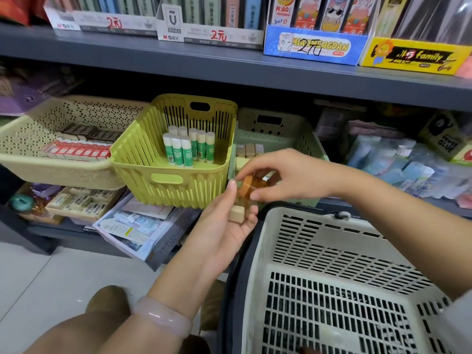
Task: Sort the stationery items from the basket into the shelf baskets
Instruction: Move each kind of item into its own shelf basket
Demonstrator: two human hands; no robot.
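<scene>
My left hand (pixel 224 226) is palm up in front of the shelf and holds a beige eraser (pixel 236 213) with other small items. My right hand (pixel 288 175) reaches over it and pinches an orange translucent roll (pixel 247 186) at the left fingertips. Below them sits the cream slotted carry basket (pixel 332 251). On the shelf stand three baskets: a beige one (pixel 30 139) with red and dark boxes, a yellow-green one (pixel 143 149) with glue sticks (pixel 187 146), and a pale green one (pixel 301 141) with beige erasers (pixel 249 150).
An upper shelf edge (pixel 229 62) carries boxes of pens with price labels. Packets and glue packs (pixel 398 159) fill the shelf to the right. Boxes of erasers and packets (pixel 138 226) lie on the low shelf at the left, above the tiled floor (pixel 38 277).
</scene>
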